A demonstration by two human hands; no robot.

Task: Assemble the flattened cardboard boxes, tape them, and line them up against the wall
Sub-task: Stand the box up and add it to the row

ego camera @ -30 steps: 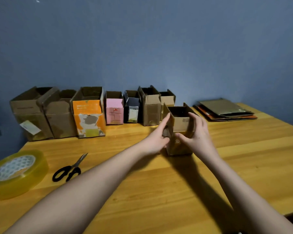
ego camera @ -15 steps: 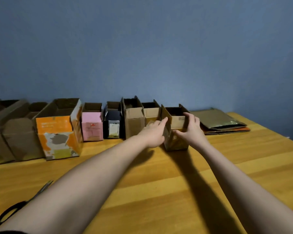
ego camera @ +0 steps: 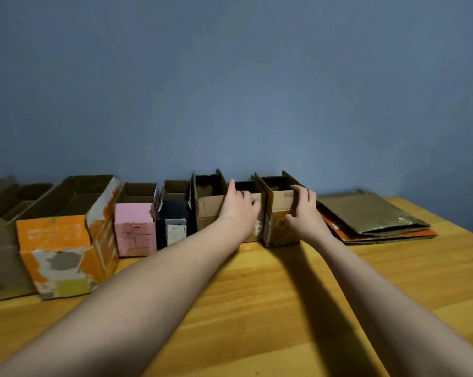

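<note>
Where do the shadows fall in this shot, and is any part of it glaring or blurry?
Head view: both forearms cast dark shadows toward the camera across the yellow wooden table; a small glint shows on the shiny olive flattened packet at the right; the brown cardboard boxes at the far left edge look soft and stretched by the wide lens.

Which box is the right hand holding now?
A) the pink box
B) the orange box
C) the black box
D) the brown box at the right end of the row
D: the right hand grips the brown box at the right end of the row, beside the flattened cardboard stack.
</note>
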